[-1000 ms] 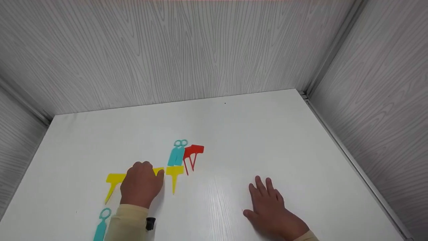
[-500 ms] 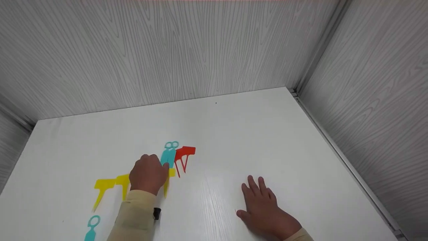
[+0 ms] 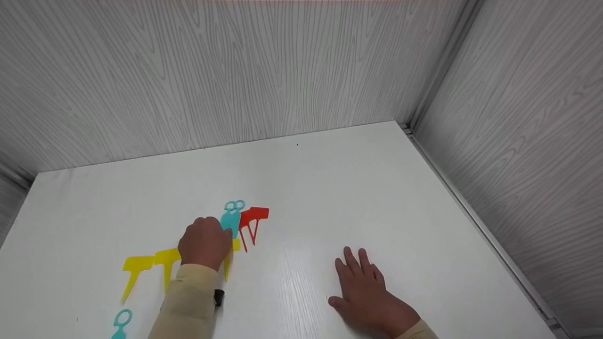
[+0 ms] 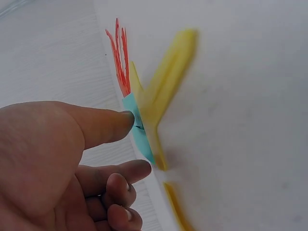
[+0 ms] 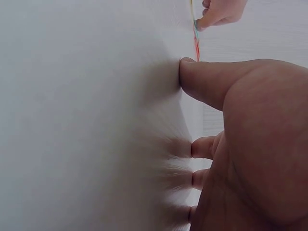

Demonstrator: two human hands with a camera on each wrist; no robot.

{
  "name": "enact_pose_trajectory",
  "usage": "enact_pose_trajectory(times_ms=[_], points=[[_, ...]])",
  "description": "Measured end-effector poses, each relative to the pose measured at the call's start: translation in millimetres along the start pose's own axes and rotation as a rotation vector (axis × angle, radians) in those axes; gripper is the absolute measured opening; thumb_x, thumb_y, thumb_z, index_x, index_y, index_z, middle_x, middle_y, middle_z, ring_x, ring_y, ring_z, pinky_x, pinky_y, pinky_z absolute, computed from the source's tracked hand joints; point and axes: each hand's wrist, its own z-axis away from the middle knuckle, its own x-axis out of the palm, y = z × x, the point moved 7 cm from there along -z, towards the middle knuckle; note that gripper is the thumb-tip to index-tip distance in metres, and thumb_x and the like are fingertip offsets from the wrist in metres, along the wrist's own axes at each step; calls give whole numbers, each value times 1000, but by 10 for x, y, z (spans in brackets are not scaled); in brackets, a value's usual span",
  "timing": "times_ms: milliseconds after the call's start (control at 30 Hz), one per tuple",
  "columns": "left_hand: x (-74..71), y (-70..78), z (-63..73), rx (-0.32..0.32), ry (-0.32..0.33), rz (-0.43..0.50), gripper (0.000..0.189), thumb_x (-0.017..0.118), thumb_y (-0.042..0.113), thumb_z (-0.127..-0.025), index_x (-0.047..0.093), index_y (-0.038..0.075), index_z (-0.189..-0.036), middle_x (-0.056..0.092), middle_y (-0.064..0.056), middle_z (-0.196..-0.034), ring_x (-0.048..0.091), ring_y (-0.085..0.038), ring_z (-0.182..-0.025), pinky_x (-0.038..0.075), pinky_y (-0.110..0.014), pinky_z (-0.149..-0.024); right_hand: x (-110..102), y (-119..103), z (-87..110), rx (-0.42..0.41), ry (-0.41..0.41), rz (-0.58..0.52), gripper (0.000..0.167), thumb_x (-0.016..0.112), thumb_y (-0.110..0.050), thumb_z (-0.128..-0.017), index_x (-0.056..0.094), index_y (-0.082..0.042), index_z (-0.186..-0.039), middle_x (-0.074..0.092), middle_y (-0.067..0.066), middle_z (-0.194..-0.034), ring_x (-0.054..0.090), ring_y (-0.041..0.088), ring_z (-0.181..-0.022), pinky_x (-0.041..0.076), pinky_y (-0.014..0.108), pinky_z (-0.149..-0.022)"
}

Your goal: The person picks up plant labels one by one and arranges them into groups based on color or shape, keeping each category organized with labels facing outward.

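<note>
My left hand (image 3: 204, 244) rests over a row of yellow T-shaped plant labels (image 3: 137, 263), its thumb at the lower end of two overlapping teal ring-topped tags (image 3: 231, 220). From the left wrist view, the thumb (image 4: 126, 122) touches the teal tag (image 4: 140, 132), and the index fingertip (image 4: 147, 167) lies at its other end, apart from the thumb. A yellow label (image 4: 161, 101) lies close by, partly blurred. My right hand (image 3: 362, 296) rests on the white table with its fingers spread, holding nothing.
Red plant labels (image 3: 254, 214) overlap just right of the teal tags. Another teal ring-topped tag (image 3: 120, 325) lies at the lower left, cut off by the frame. Wood-grained panels (image 3: 212, 70) enclose the back and sides of the white table (image 3: 320, 188).
My left hand has moved right along the yellow row, uncovering a label on its left and reaching the rightmost one and the teal tags. The head view has shifted; the right hand stays in place.
</note>
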Motion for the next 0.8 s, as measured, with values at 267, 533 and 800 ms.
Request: enact_pose_trajectory(times_ms=[267, 533, 800], points=[[-10, 8, 2, -4, -4, 2, 38, 79, 26, -103, 69, -9, -115, 66, -18, -92, 64, -34, -82, 62, -51, -81, -15, -13, 15, -9, 0, 2, 89, 66, -51, -108, 30, 0, -173, 6, 21, -185, -7, 50, -169, 11, 76, -128], [26, 11, -36, -14, 9, 11, 29, 77, 21, -101, 70, -6, -106, 67, -14, -82, 63, -32, -75, 63, -49, -75, -12, -5, 13, -13, -11, -2, 89, 64, -53, -109, 30, 0, -173, 4, 22, -184, -9, 50, -168, 9, 77, -128], [11, 25, -37, -28, 3, 27, 27, 75, 22, -102, 70, -5, -104, 65, -14, -83, 62, -32, -75, 59, -45, -73, -22, -12, 10, -9, -5, 4, 89, 67, -51, -108, 32, 1, -172, 7, 23, -184, -6, 51, -168, 11, 77, -128]])
